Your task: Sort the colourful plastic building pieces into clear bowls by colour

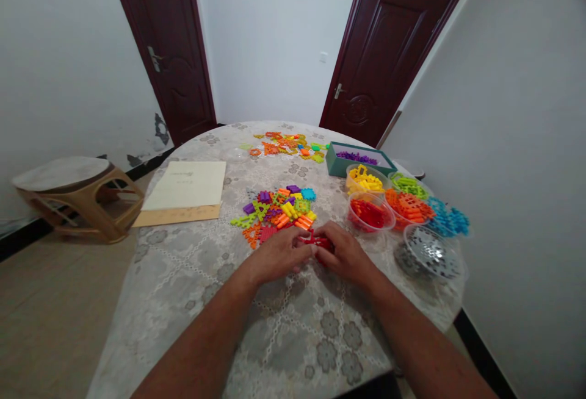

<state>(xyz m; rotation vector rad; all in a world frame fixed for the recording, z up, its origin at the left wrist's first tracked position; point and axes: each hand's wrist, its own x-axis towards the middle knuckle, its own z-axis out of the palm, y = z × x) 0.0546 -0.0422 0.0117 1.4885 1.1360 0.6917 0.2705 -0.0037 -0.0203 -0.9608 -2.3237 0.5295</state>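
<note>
A red toy piece [315,241] is held between the left hand [279,257] and the right hand [347,257]. Both hands are closed on it at the fingertips. It is laid sideways, from one hand to the other, so neither hand is nearer. Just past the grip, a bit left, a pile of mixed pieces [277,210] is seen. Past it to the right, a clear bowl [391,221] of red pieces is set.

Paper [190,182] on table [192,277]; stool [77,194] beside; teal box [341,166].
</note>
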